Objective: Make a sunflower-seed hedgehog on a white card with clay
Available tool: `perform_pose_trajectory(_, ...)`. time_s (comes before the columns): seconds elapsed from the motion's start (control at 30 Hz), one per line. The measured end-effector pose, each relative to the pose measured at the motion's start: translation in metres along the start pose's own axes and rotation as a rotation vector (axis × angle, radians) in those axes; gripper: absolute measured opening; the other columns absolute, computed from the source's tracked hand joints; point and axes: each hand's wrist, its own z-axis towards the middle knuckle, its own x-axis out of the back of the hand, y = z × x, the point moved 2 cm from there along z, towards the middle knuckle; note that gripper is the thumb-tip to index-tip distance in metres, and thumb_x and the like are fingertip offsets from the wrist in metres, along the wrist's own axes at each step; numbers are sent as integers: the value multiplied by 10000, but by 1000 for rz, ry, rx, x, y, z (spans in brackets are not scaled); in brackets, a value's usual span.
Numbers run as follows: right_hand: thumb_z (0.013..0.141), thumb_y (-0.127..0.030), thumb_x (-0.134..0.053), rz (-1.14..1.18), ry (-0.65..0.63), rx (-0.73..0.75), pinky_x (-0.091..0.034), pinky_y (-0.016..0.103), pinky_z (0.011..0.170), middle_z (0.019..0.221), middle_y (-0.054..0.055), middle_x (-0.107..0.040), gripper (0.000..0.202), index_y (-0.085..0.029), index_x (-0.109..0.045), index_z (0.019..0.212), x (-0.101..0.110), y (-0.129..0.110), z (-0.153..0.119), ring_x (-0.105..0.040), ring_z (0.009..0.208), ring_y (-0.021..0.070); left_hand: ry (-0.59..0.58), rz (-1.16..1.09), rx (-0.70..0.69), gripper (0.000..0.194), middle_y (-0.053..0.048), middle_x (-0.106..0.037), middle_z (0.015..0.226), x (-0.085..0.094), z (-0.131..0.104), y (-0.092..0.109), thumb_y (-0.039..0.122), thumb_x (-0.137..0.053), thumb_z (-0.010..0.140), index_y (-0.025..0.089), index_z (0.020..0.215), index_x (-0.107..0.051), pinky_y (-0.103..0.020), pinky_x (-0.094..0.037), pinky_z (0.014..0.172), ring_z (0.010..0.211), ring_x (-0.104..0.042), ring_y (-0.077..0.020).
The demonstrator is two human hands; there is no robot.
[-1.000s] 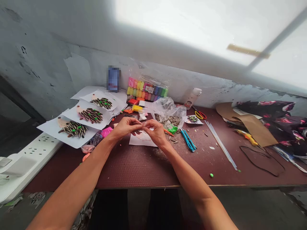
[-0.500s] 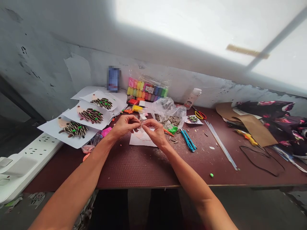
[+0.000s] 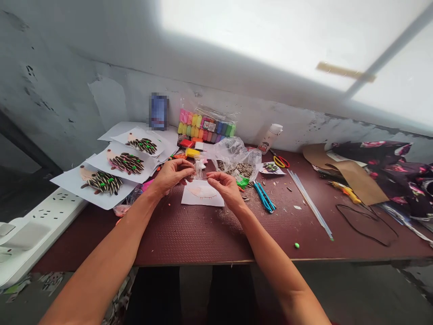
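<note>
My left hand (image 3: pixel 173 175) pinches a small clear plastic bag (image 3: pixel 199 169), which hangs crumpled at its fingertips. To the right of the bag, my right hand (image 3: pixel 223 184) has its thumb and fingers pressed together; whatever may be between them is too small to make out. Beneath both hands lies a white sheet (image 3: pixel 202 194) bearing a pale, rounded animal drawing with short legs. Behind my right hand, a larger clear bag (image 3: pixel 230 148) rests by a heap of striped sunflower seeds (image 3: pixel 245 170). A green lump of clay (image 3: pixel 242 182) sits close to that hand.
Hedgehog pictures (image 3: pixel 104 183) covered in seeds overlap on the left, near a white power strip (image 3: pixel 50 212). A pack of coloured clay (image 3: pixel 208 126) leans against the wall. Rightward lie a blue cutter (image 3: pixel 264 197), scissors (image 3: pixel 280 161), glue sticks (image 3: pixel 311 205) and a yellow glue gun (image 3: pixel 348 192).
My hands have moved apart, the right one shifting rightward from the left. The small plastic bag stays with my left hand, and more of the drawing shows.
</note>
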Motion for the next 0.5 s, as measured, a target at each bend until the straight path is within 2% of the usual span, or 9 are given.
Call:
perform_pose_trajectory(0.17,663,-468,-844,-13,39,14,-506,323,810,1025,57,-723,357,-208,-604,711,-1,3,2,-638,873,175,-121,28,-2,365,-29,-701,722,-5,0,-3,410,-822,607,159,819,-663,-240,-479,517,606,-652,-146)
perform_pose_trajectory(0.33,674,-466,-842,27,97,35,-513,310,771,937,30,-717,351,-223,-618,791,1,2,3,-624,790,155,-190,93,-8,363,-43,-715,732,-5,2,-5,427,-821,623,160,818,-672,-252,-472,519,600,-643,-153)
perform_pose_trajectory(0.5,641,-491,-866,96,89,14,-536,325,801,878,17,-726,416,-236,-577,797,1,3,3,-655,808,170,-224,147,-4,373,-48,-720,751,-5,0,-4,431,-821,634,157,847,-682,-251,-465,516,618,-651,-162)
